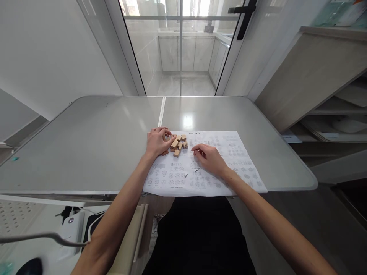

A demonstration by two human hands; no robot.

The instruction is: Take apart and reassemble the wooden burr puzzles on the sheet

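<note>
My left hand curls over the left side of a small heap of wooden puzzle blocks. A light wooden block shows between its thumb and forefinger. The heap has light, notched pieces, with some darker brown ones low on the left, partly under the hand. To the right of the heap, my right hand is held over a printed sheet, thumb and fingers drawn together. Whether anything sits in that pinch is too small to make out. Two tiny silvery pieces, one of them a small pointed part, lie on the paper nearer to me.
The sheet, covered in small diagrams, lies on a grey folding table and reaches its front edge. Behind stands a glass door with a black handle. Shelves are at the right. A white device with cables sits below left.
</note>
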